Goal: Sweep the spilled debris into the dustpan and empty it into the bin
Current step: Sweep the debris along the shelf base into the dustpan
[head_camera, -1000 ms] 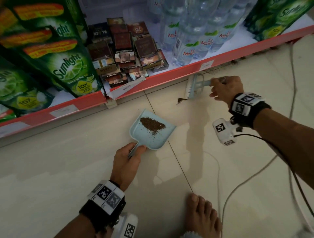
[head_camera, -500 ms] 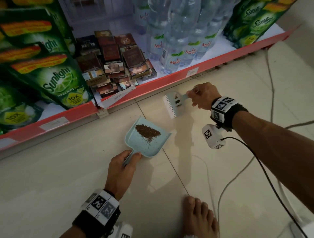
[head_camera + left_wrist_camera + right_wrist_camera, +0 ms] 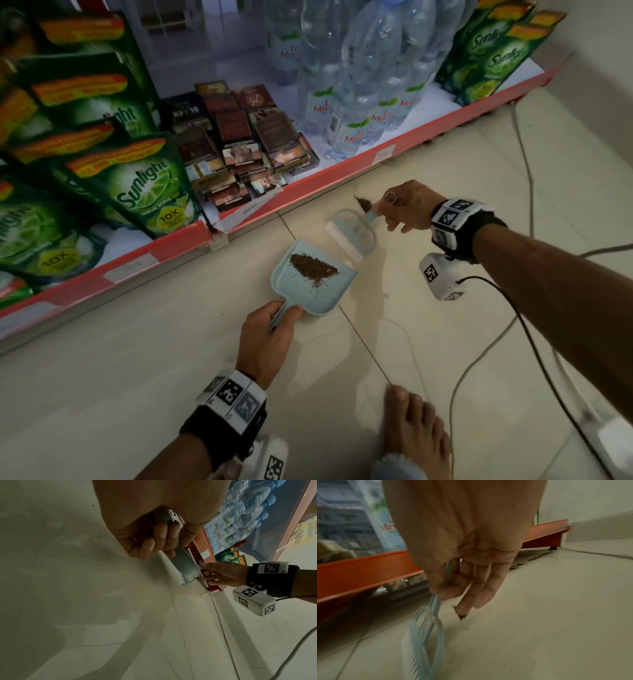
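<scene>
A light blue dustpan (image 3: 310,294) lies flat on the tiled floor with a brown debris pile (image 3: 313,268) inside it. My left hand (image 3: 284,313) grips its handle; in the left wrist view the fingers (image 3: 161,534) curl round the handle. My right hand (image 3: 383,212) pinches the handle of a small blue brush (image 3: 352,236), whose white bristles rest on the floor at the pan's right front corner. A small clump of debris (image 3: 363,204) lies on the floor beside that hand; the right wrist view shows this debris (image 3: 462,616) by the fingertips, behind the brush (image 3: 426,642).
A low shelf with a red front edge (image 3: 301,185) runs along the back, holding water bottles (image 3: 356,113), green soap pouches (image 3: 137,185) and cigarette packs (image 3: 246,147). More dark debris (image 3: 522,562) lies under the shelf. Cables (image 3: 527,192) cross the floor at right. My bare foot (image 3: 414,431) is near.
My right hand has drawn the brush away from the shelf edge toward me, down to the dustpan's front corner. The small clump stays on the floor behind it. The dustpan stays put.
</scene>
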The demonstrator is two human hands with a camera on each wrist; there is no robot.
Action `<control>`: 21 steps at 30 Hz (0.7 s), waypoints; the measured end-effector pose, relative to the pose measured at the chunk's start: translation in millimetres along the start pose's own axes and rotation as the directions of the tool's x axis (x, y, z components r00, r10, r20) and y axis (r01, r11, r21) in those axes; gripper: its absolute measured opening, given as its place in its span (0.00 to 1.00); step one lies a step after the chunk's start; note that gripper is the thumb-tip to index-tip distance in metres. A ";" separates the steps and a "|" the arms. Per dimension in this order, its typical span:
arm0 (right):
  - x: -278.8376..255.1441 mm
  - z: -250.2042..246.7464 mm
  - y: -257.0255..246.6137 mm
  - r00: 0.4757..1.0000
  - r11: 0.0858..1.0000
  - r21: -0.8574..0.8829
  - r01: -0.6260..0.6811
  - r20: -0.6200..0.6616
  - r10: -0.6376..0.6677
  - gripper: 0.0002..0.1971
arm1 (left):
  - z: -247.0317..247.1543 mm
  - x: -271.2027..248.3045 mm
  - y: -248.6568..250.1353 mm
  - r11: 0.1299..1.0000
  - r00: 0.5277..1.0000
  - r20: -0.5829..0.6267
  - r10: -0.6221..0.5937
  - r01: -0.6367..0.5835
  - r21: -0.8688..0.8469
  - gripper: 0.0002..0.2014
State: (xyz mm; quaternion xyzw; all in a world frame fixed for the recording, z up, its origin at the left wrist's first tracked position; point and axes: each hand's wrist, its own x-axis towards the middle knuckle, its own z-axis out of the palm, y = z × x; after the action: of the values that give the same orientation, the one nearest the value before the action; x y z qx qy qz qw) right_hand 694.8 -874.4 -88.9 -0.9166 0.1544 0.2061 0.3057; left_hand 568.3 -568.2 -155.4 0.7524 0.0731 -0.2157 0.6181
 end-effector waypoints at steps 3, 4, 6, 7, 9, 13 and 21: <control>0.9 -4.9 12.4 0.980 0.996 -0.058 -0.070 -0.190 0.058 0.11 | 2.3 5.3 2.6 1.000 1.000 0.021 -0.001 0.001 0.006 0.20; -0.6 -8.8 16.4 0.970 0.993 -0.082 -0.089 -0.231 0.068 0.11 | 3.5 7.8 3.9 1.000 1.000 0.025 -0.004 0.003 0.010 0.20; -4.1 -19.2 23.5 0.952 0.988 -0.087 -0.124 -0.291 0.094 0.10 | 7.6 13.6 7.0 1.000 0.999 0.035 -0.009 0.008 0.023 0.22; -5.8 -25.2 25.8 0.944 0.988 -0.070 -0.136 -0.311 0.108 0.10 | 10.4 16.6 9.0 1.000 0.999 0.038 -0.009 0.008 0.028 0.23; -9.3 -36.6 27.6 0.939 0.988 -0.027 -0.155 -0.314 0.138 0.11 | 16.3 21.4 15.1 0.999 0.999 0.038 -0.003 0.002 0.033 0.25; -8.2 -41.7 20.5 0.940 0.979 0.133 -0.154 -0.287 0.187 0.12 | 26.7 28.7 23.7 0.999 0.999 0.024 0.033 -0.034 0.043 0.22; 41.5 20.5 -31.7 0.972 0.803 0.567 -0.185 -0.012 0.233 0.08 | 32.7 32.5 22.3 0.999 0.999 -0.035 0.015 -0.014 0.034 0.26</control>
State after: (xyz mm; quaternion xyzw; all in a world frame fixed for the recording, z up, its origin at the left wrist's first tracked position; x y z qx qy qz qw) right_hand 737.9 -843.8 -107.6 -0.7710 0.3205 0.1465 0.5305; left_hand 598.1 -609.7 -153.5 0.7670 0.0749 -0.1994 0.6053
